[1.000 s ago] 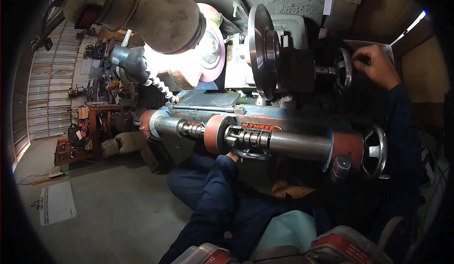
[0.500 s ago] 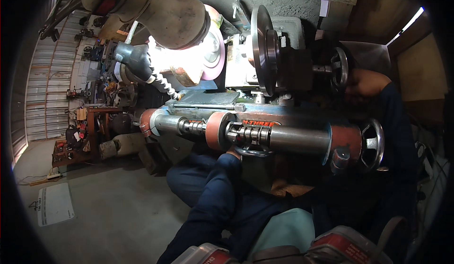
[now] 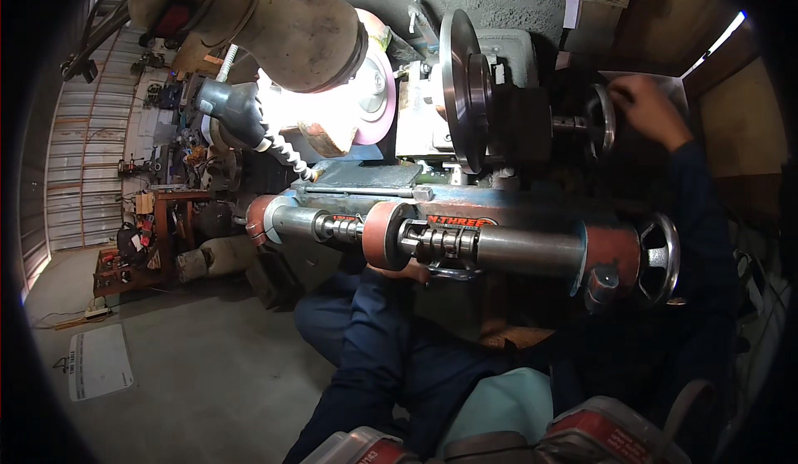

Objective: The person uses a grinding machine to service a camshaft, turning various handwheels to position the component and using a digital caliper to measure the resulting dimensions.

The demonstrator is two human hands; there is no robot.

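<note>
My right hand (image 3: 648, 111) has its fingers curled on the top of the upper handwheel (image 3: 607, 132), right of a large steel disc (image 3: 460, 90). My left hand (image 3: 403, 270) is partly hidden beneath a red collar (image 3: 381, 235), its fingers at the lower handwheel (image 3: 453, 274). A steel cylinder shaft (image 3: 524, 250) runs across the machine's front to another handwheel (image 3: 661, 260). A pink grinding wheel (image 3: 374, 98) glows under bright light, beside a grimy motor-like housing (image 3: 299, 44) and a black lamp (image 3: 229, 111) on a flexible hose.
A wooden bench (image 3: 158, 240) with tools stands at the left, beside corrugated wall (image 3: 83, 157). A white board (image 3: 100, 363) lies on the grey floor (image 3: 208, 364). Clear-lidded cases with red labels (image 3: 598, 431) are at the lower edge. Wooden panels (image 3: 731, 132) line the right.
My right hand dropped down beside the upper handwheel, then rose to its top. My left hand has shifted slightly, showing more beneath the red collar.
</note>
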